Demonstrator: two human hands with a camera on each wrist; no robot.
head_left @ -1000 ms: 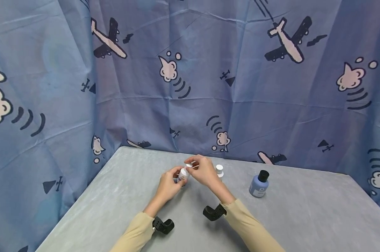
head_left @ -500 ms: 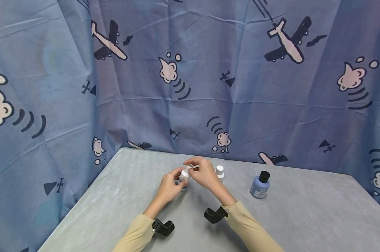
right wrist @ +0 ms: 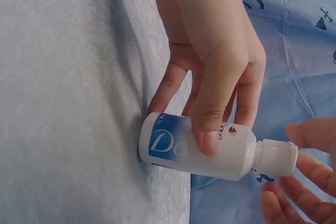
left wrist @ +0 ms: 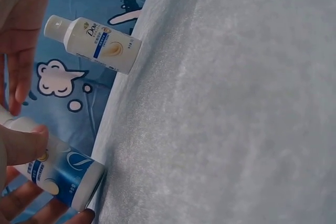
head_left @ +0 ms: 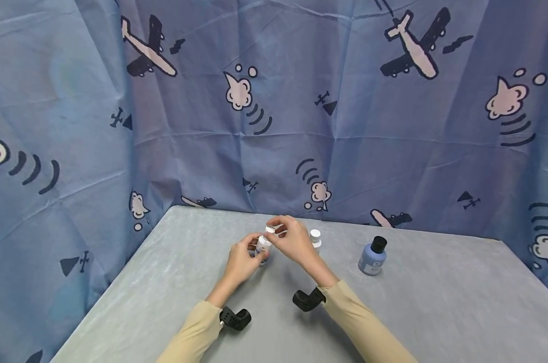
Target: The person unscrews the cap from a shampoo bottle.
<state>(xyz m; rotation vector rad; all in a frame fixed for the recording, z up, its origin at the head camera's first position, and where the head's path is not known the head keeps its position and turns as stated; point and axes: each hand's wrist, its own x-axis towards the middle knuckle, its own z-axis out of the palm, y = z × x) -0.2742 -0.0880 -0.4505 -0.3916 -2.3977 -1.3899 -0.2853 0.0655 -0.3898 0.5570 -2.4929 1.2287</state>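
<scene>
My left hand (head_left: 240,263) grips a small white-and-blue Dove bottle (head_left: 263,244) around its body. The thumb (right wrist: 209,140) lies across the front of the label, and the other fingers are behind it. In the right wrist view the bottle's base is right at the tabletop. My right hand (head_left: 296,244) comes from the right, its fingertips around the white cap (right wrist: 278,157), thumb on one side and fingers on the other. The cap sits on the bottle's neck. Behind the right hand stands a second white Dove bottle (left wrist: 102,45), partly hidden in the head view.
A blue bottle with a black cap (head_left: 372,256) stands to the right on the grey tabletop (head_left: 437,292). A blue curtain (head_left: 283,101) printed with planes and clouds hangs along the back and left. Black camera mounts (head_left: 235,318) are on both wrists.
The right hand's fingers have shifted slightly around the cap while the left hand keeps its hold on the bottle. The head view has tilted a little, so everything sits slightly higher.
</scene>
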